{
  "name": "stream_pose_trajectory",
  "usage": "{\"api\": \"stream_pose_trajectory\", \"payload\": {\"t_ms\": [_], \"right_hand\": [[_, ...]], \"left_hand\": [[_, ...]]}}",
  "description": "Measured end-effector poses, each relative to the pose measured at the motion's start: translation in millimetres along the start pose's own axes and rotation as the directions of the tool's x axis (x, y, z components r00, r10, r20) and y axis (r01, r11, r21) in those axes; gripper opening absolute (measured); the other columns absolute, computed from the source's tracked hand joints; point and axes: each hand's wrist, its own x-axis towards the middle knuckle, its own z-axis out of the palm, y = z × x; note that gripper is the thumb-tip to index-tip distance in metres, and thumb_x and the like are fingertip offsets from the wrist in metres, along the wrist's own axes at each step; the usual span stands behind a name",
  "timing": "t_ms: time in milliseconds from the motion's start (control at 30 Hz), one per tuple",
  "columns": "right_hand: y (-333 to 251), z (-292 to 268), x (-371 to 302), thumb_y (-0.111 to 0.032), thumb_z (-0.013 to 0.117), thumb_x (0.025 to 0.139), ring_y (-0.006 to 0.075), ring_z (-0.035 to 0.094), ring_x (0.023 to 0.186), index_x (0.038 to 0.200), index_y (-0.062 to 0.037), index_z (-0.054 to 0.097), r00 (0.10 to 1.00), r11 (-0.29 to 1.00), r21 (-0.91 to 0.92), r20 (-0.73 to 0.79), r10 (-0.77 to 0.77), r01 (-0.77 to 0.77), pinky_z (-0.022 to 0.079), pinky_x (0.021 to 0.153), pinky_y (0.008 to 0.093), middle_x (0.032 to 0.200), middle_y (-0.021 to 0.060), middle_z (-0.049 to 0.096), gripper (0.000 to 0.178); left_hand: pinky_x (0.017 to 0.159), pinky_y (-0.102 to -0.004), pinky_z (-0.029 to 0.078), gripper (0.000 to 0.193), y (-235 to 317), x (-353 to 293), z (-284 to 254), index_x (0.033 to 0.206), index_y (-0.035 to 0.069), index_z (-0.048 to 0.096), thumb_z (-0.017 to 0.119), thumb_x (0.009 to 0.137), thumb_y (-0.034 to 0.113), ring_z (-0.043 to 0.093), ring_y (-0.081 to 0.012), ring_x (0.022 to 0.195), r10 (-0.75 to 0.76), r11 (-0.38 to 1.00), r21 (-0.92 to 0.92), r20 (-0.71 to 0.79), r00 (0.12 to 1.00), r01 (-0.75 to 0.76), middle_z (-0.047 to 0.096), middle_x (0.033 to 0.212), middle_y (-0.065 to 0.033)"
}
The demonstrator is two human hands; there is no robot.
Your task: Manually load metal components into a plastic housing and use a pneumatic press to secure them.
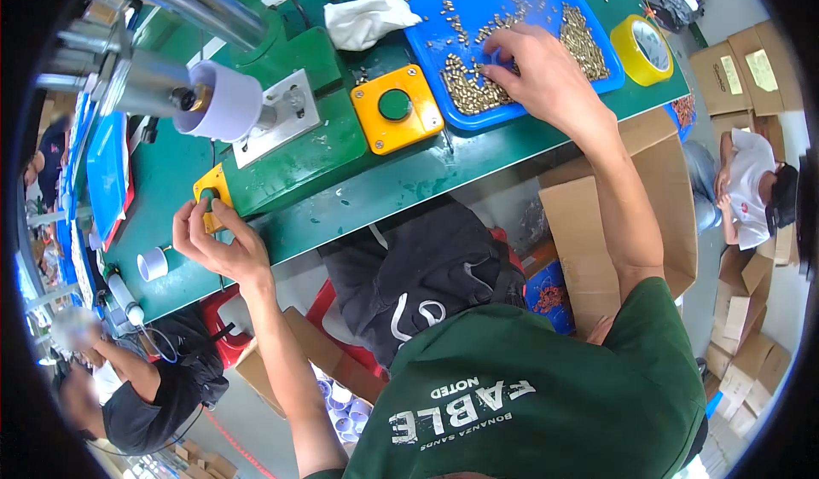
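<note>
My left hand (223,244) reaches to a small yellow button box (205,185) at the left front of the bench machine. A fingertip rests on its green button, the other fingers loosely spread; whether the button is pressed down I cannot tell. My right hand (546,74) is over a blue tray (478,121) of small brass fittings (473,91). Its thumb and forefinger are curved and apart, with no fitting visible between them. Between my hands stands the machine's green base (299,168) with a pale metal fixture plate (294,108). A pale lilac plastic cup (230,108) surrounds the machine's head.
A larger yellow button box (375,129) sits beside the tray. A white cloth (363,18) lies behind it, and yellow tape (641,50) to its right. Cardboard boxes (589,240) flank my lap. A white cup (153,263) is at left; other people (136,394) sit nearby.
</note>
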Motion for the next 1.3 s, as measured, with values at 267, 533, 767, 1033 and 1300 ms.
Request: {"api": "stream_pose_trajectory", "payload": {"t_ms": [267, 533, 767, 1033, 1300], "right_hand": [[-7, -7, 12, -0.006, 0.066, 0.082, 0.034, 0.061, 0.089, 0.086, 0.0014, 0.064, 0.975, 0.999, -0.031, 0.219, 0.038, -0.032, 0.048, 0.079, 0.0436, 0.083, 0.0159, 0.063, 0.009], [-26, -32, 32, -0.007, 0.064, 0.082, 0.0327, 0.067, 0.075, 0.085, 0.0028, 0.066, 0.996, 0.996, 0.094, 0.092, -0.002, -0.006, 0.051, 0.068, 0.0426, 0.081, 0.0178, 0.068, 0.01], [-93, -52, 62, -0.01, 0.068, 0.085, 0.0199, 0.062, 0.064, 0.09, -0.0017, 0.068, 0.941, 0.901, 0.272, -0.097, -0.324, 0.338, 0.05, 0.06, 0.0333, 0.078, 0.0094, 0.068, 0.01], [-152, -30, 118, -0.008, 0.065, 0.082, 0.0264, 0.067, 0.079, 0.087, -0.0005, 0.066, 0.801, 0.743, 0.333, -0.065, -0.595, 0.58, 0.053, 0.071, 0.034, 0.084, 0.0126, 0.068, 0.009], [-176, -34, 138, -0.008, 0.065, 0.077, 0.0261, 0.068, 0.08, 0.083, -0.0006, 0.07, 0.857, 0.87, 0.295, 0.224, -0.464, 0.395, 0.052, 0.07, 0.035, 0.08, 0.0131, 0.069, 0.011]], "left_hand": [[0.09, -0.0418, 0.047, 0.025, 2, -4, 2, 0.114, 0.003, 0.057, 0.064, 0.091, 0.002, 0.055, -0.0311, 0.108, -0.099, 0.988, -0.119, 0.003, 0.995, 0.098, 0.05, 0.118, -0.0176], [0.088, -0.0411, 0.048, 0.023, 0, -4, 1, 0.111, 0.003, 0.058, 0.064, 0.089, 0.0, 0.056, -0.0314, 0.107, -0.11, 0.976, -0.185, 0.052, 0.993, 0.118, 0.051, 0.119, -0.0189], [0.089, -0.0422, 0.046, 0.022, 0, 0, -2, 0.106, 0.001, 0.059, 0.065, 0.086, -0.004, 0.058, -0.0323, 0.102, -0.026, 0.997, -0.077, 0.049, 0.998, 0.029, 0.06, 0.108, -0.0159], [0.089, -0.0432, 0.044, 0.026, -2, -2, 2, 0.101, 0.004, 0.06, 0.07, 0.079, -0.003, 0.059, -0.0313, 0.1, -0.046, 0.989, -0.137, 0.014, 0.999, 0.048, 0.061, 0.105, -0.0118], [0.089, -0.0434, 0.044, 0.027, 0, -1, 2, 0.102, 0.004, 0.059, 0.072, 0.078, -0.002, 0.058, -0.0319, 0.1, -0.066, 0.986, -0.152, 0.005, 0.998, 0.066, 0.059, 0.103, -0.0115]]}}
